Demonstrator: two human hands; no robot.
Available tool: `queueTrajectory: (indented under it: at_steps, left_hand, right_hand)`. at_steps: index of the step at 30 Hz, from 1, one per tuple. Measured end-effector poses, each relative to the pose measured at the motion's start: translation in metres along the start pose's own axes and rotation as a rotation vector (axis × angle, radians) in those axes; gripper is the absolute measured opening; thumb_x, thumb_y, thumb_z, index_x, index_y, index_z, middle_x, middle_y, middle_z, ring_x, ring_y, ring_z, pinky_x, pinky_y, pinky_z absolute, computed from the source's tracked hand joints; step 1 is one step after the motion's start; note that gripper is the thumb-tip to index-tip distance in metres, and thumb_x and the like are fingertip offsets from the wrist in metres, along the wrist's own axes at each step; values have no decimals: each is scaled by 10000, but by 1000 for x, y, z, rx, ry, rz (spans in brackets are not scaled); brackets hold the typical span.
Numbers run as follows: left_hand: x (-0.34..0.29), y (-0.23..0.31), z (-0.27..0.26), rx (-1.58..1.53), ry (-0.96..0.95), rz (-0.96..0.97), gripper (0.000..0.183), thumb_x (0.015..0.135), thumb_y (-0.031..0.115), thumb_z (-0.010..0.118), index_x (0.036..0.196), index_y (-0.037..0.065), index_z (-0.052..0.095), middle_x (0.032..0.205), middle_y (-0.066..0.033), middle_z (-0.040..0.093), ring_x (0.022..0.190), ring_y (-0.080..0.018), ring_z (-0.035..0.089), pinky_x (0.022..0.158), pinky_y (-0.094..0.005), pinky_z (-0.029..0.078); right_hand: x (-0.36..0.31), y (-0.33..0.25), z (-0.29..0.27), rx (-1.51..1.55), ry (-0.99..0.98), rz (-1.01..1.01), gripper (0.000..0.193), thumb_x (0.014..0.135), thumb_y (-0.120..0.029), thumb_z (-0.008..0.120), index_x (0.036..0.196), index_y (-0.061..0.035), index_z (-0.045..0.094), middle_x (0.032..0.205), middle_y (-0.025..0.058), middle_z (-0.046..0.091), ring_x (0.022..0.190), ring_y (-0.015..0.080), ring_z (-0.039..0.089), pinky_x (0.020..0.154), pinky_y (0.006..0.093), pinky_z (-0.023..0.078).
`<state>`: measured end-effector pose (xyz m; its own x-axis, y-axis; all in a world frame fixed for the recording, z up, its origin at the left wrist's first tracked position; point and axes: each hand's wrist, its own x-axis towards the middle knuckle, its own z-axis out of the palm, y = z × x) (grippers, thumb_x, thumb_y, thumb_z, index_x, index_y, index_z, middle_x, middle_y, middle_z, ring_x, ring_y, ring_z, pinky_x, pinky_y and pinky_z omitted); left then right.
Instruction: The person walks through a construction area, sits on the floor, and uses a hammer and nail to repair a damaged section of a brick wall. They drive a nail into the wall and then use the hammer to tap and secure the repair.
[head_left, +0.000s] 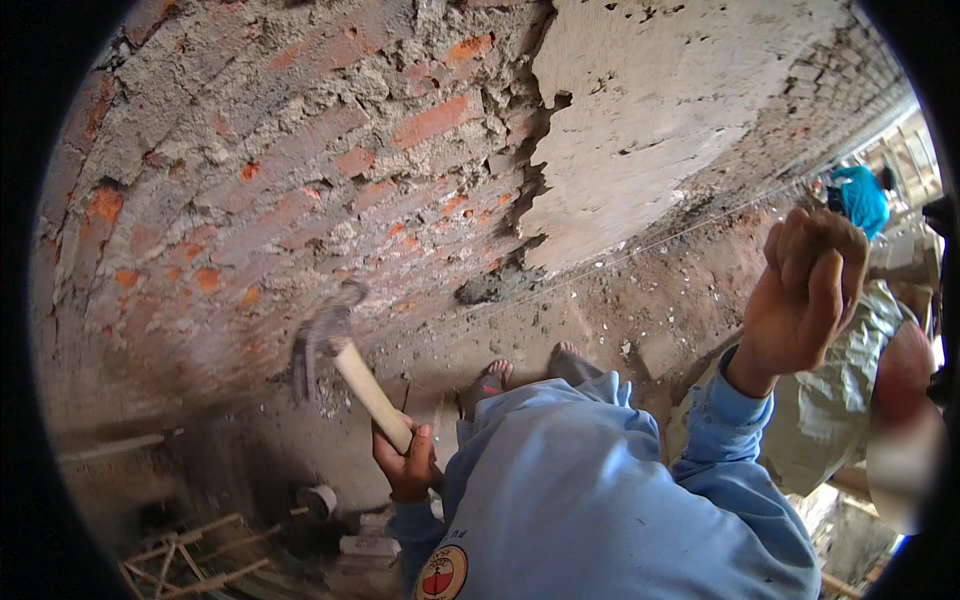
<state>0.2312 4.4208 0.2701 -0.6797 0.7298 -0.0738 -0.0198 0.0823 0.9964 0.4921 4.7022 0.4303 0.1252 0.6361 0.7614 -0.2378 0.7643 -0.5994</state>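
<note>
My left hand [405,462] is wrapped round the pale wooden handle of a claw hammer [370,395]. The hammer's dark metal head points up and left, a little blurred, in front of the rough brick wall [330,170]. Whether it touches the wall I cannot tell. Raised at the right, my right hand [815,290] is closed in a fist with nothing sticking out of it. On the wall, bare bricks and crumbling mortar show at the left, and a sheet of grey plaster [640,120] with a jagged edge covers the part farther right.
Rubble and dust lie on the ground [640,310] along the wall's foot. A person in a teal top [862,200] crouches at the far right. Beside my right arm is a pale green sheet or sack [835,420]. Wooden pieces [195,555] lie at the lower left.
</note>
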Motion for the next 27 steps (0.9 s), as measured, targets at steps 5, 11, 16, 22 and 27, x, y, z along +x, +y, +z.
queueTrajectory:
  at_steps: [5, 11, 16, 22, 27]
  left_hand:
    - [-45, 27, 52, -264, 452, 95, 266, 944, 172, 510, 1133, -5, 450, 629, -45, 449, 429, -128, 400, 422, -277, 381]
    - [-29, 118, 38, -29, 444, 833, 568, 994, 451, 481, 1297, -12, 351, 722, -67, 508, 495, -143, 482, 415, -295, 413]
    - [20, 224, 41, 118, 432, 1016, 514, 999, 522, 464, 1018, 9, 445, 748, -99, 515, 552, -184, 502, 532, -291, 449]
    - [87, 334, 48, 102, 448, 1181, 357, 985, 232, 477, 1201, -44, 408, 747, -79, 526, 542, -143, 495, 506, -298, 418]
    - [109, 430, 76, 372, 490, 1417, 284, 1002, 175, 495, 1210, 5, 401, 793, -199, 577, 636, -344, 614, 562, -404, 459]
  right_hand:
    - [51, 31, -2, 99, -204, 62, 256, 930, -131, 566, 1056, 88, 607, 848, 60, 598, 629, 53, 397, 582, 224, 317]
    - [116, -22, 64, -43, -199, -307, 155, 852, -77, 707, 895, 44, 619, 805, 54, 593, 688, 79, 485, 619, 220, 377]
    - [186, -48, 152, 40, -48, -603, 97, 811, -30, 728, 856, 1, 648, 691, 15, 543, 568, 63, 429, 532, 219, 336]
    - [285, -67, 259, 79, 298, -709, 100, 821, -134, 747, 840, -66, 677, 667, 48, 584, 556, 125, 542, 518, 267, 419]
    - [348, -98, 293, 38, 476, -700, 111, 816, -225, 738, 842, -121, 710, 721, 52, 638, 591, 194, 604, 547, 321, 462]
